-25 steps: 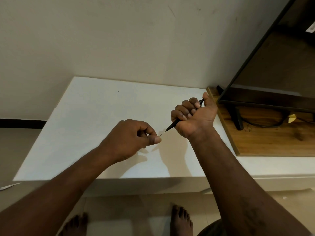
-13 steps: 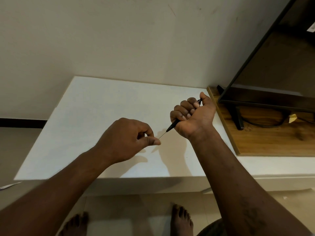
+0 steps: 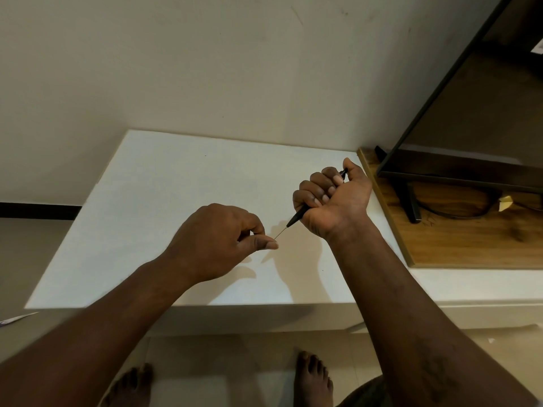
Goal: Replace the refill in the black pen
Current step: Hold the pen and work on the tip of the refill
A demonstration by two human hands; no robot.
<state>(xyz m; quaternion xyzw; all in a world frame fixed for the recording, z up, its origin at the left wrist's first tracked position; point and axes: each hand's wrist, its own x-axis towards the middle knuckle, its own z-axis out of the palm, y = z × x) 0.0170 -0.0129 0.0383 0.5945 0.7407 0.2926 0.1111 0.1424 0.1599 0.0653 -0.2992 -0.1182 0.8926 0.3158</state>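
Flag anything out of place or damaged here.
Nothing damaged or spilled. A thin white scrap lies on the floor, far left. The fine refill sticking out of the slim black pen is just the task.

The left hand (image 3: 223, 242) and right hand (image 3: 332, 201) are over the counter (image 3: 147, 215). The pen (image 3: 296, 218) runs through the right hand, and the refill (image 3: 281, 232) spans from its tip to the left hand's fingertips. Right of the hands, a wooden board (image 3: 470, 245) lies on the counter and a screen (image 3: 470, 127) stands on it. A wall (image 3: 205, 69) rises behind.
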